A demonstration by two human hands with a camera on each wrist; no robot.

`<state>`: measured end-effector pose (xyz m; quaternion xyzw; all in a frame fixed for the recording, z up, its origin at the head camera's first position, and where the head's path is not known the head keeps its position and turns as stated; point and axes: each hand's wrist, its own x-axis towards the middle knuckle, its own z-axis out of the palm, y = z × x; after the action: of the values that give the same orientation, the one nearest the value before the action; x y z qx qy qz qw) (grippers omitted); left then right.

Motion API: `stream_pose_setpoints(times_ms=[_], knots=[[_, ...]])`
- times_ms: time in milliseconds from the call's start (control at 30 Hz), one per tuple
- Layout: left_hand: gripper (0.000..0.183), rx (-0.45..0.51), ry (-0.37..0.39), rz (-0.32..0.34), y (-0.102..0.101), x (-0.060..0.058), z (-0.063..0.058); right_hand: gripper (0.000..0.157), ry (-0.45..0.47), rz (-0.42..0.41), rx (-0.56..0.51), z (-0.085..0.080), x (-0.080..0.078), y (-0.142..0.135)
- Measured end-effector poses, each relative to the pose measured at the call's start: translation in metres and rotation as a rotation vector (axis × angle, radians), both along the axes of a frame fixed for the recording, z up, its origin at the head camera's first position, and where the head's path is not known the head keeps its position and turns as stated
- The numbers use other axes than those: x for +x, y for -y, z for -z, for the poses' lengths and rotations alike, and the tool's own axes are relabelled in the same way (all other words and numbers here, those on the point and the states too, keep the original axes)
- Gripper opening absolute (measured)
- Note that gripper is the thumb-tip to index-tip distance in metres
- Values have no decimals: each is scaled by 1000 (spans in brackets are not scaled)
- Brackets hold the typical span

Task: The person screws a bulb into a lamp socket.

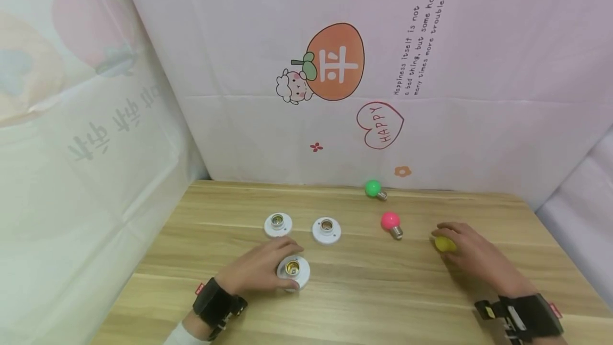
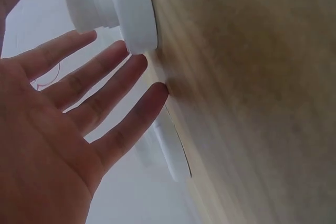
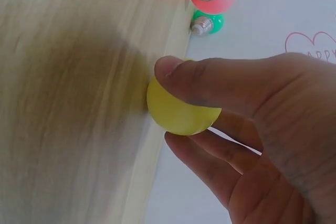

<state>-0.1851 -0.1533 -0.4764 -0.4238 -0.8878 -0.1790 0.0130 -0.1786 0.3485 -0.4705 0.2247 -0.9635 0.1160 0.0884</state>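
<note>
My left hand [image 1: 261, 268] is around the nearest white lamp holder [image 1: 301, 276], thumb at its near rim and fingers along its far side. In the left wrist view the fingers [image 2: 113, 90] are spread and nearly straight, with tips by the rim of that round base [image 2: 139, 14]. The holder lies flat, its brass-coloured socket facing up. On the right side of the table, my right hand [image 1: 471, 252] grips a yellow light bulb [image 1: 445, 244] between thumb and fingers. The right wrist view shows the yellow globe [image 3: 181, 111] close to the tabletop; its screw base is hidden.
Two more white lamp holders [image 1: 278, 225] [image 1: 327, 230] lie flat beyond my left hand. A pink bulb [image 1: 390, 221] and a green bulb [image 1: 373, 188] lie on their sides left of my right hand. Printed white cloth [image 1: 258, 137] stands behind the wooden table [image 1: 364, 302].
</note>
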Motion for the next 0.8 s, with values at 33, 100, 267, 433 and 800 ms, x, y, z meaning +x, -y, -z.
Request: stream_pose_setpoints(times_ms=[33,100,267,433,800], knots=[[79,0,-1,5,-1,0,1,52,-7,-3,-2,0,0,0],[82,-5,-8,7,-1,0,3,51,-24,-9,-7,0,-1,1],[81,-23,-15,3,-3,1,4,50,-71,-28,-15,2,-2,2],[76,-38,4,0,-3,2,5,53,-149,-70,-32,5,0,0],[75,-62,-20,0,-3,3,7,53,-111,-64,-46,3,1,0]])
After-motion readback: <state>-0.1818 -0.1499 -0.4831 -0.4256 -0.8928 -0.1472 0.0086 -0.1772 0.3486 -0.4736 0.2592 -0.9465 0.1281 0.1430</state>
